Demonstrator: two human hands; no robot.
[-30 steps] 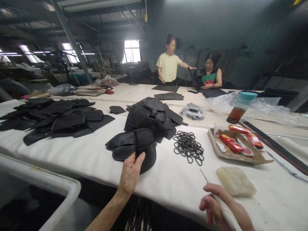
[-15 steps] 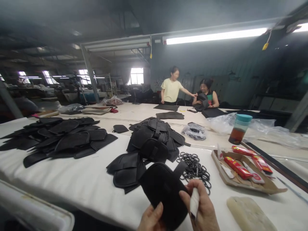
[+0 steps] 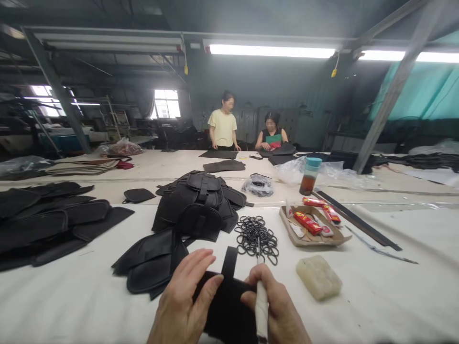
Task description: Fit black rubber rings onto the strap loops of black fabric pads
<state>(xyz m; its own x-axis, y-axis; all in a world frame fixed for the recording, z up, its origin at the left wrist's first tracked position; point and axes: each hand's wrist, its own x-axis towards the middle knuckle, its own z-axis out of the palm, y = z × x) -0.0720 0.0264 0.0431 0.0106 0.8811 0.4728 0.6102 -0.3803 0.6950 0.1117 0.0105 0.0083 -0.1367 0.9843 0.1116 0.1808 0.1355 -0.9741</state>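
Observation:
Low in front of me is a black leather-like piece (image 3: 229, 310) with a strap (image 3: 229, 263) standing up from its top edge. My left hand (image 3: 188, 296) lies over its left side, fingers stretched out, the thumb at the base of the strap. My right hand (image 3: 276, 306) is closed around a slim tool with a white-wrapped handle (image 3: 261, 310) and a thin metal tip, its thumb by the piece's right edge. Beyond the tool tip lies a heap of black rings (image 3: 256, 234). A similar strapped piece (image 3: 150, 263) rests to the left.
Behind stands a pile of black pieces (image 3: 193, 200), with another pile (image 3: 46, 220) at far left. To the right are a cardboard tray (image 3: 319, 241) with red boxes, a yellowish block (image 3: 319, 277), a lidded bottle (image 3: 310, 177) and dark strips (image 3: 358, 220). Two people are across the table.
My view has swung right. My left hand has moved from the piece's lower edge to its top by the strap, fingers now stretched. The standing person has drawn back an arm.

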